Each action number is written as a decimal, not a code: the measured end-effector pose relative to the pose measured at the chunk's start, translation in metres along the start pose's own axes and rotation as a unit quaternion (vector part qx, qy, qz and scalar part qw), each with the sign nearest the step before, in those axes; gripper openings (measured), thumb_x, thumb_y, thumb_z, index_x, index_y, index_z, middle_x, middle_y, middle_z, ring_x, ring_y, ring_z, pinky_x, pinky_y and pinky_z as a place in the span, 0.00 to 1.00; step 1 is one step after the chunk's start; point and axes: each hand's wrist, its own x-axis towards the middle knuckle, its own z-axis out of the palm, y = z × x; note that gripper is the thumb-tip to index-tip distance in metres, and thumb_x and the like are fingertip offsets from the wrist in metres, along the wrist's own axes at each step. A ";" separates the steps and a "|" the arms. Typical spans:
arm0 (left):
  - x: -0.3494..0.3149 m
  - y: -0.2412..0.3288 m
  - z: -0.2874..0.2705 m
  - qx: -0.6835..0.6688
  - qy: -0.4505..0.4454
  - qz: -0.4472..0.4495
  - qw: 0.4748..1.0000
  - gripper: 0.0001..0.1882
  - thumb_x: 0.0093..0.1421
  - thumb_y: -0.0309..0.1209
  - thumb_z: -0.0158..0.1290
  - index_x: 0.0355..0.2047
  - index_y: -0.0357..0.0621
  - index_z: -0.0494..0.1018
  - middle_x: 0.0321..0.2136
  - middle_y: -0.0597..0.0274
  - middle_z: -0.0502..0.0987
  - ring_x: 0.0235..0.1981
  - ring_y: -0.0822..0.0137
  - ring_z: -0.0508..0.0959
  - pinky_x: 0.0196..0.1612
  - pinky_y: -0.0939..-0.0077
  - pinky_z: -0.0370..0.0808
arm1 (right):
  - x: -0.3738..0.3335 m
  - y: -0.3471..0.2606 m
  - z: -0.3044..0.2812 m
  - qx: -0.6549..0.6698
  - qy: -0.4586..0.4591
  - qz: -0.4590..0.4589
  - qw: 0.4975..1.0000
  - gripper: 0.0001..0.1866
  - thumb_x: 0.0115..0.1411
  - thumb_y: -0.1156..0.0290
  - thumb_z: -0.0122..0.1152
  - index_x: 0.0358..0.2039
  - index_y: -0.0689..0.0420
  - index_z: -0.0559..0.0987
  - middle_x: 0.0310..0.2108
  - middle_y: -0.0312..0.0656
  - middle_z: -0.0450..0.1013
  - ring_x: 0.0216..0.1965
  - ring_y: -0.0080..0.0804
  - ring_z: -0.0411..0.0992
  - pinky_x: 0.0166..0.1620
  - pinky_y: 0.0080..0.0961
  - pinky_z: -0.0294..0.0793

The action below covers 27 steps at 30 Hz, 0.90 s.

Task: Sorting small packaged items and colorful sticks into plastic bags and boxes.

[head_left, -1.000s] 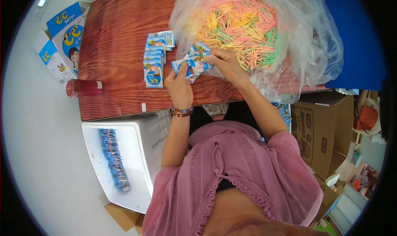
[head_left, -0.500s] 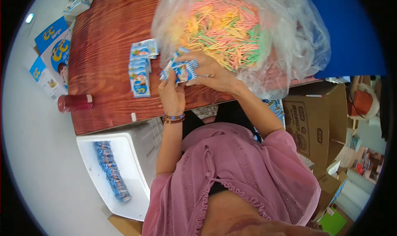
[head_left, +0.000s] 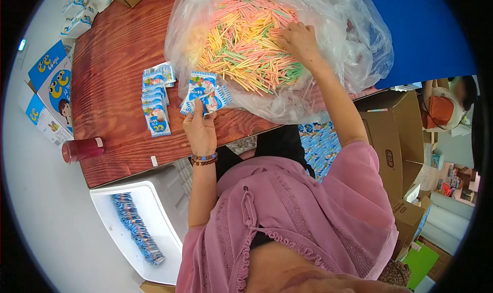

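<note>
My left hand (head_left: 201, 133) pinches a few small blue-and-white packets (head_left: 203, 93), fanned over one another, above the table's front part. My right hand (head_left: 300, 42) reaches over a heap of thin pink, yellow and green sticks (head_left: 246, 51). Its fingers curl down onto the sticks at the heap's right side, and their tips are hidden. The heap lies in a large clear plastic bag (head_left: 354, 51), its mouth spread wide. Left of my left hand, an overlapping row of similar packets (head_left: 155, 110) lies on the red-brown wooden table (head_left: 118, 61).
A white bin (head_left: 115, 236) below the table's left front holds a long row of packets. A red jar (head_left: 83, 150) stands by the left edge, near blue-and-white cartons (head_left: 54, 92). Cardboard boxes (head_left: 377, 144) are at the right. More packets (head_left: 318, 146) lie below the table edge.
My right hand has left the packets and moved up and right onto the sticks. My left hand keeps the packets, now fanned apart. The whole view has shifted slightly.
</note>
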 end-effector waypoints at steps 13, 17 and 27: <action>0.001 0.005 -0.005 0.000 0.001 -0.003 1.000 0.07 0.64 0.30 0.53 0.40 0.43 0.75 0.37 0.67 0.79 0.36 0.74 0.78 0.33 0.78 0.75 | 0.018 -0.014 0.036 -0.112 0.015 0.026 0.993 0.11 0.49 0.66 0.60 0.34 0.54 0.80 0.38 0.42 0.70 0.45 0.40 0.66 0.48 0.45 0.60; 0.000 0.004 -0.004 -0.016 0.002 -0.011 1.000 0.07 0.64 0.30 0.53 0.40 0.43 0.75 0.38 0.66 0.79 0.36 0.74 0.78 0.33 0.78 0.75 | 0.014 -0.003 0.052 -0.110 0.052 0.010 0.993 0.12 0.51 0.68 0.58 0.37 0.56 0.79 0.40 0.43 0.69 0.47 0.41 0.65 0.48 0.46 0.59; -0.002 0.006 -0.006 -0.008 0.000 -0.002 1.000 0.08 0.64 0.31 0.53 0.41 0.43 0.75 0.39 0.66 0.79 0.38 0.73 0.78 0.35 0.78 0.75 | 0.011 0.001 0.041 0.043 0.055 0.012 0.997 0.10 0.62 0.65 0.54 0.38 0.57 0.75 0.38 0.44 0.72 0.43 0.41 0.66 0.48 0.46 0.55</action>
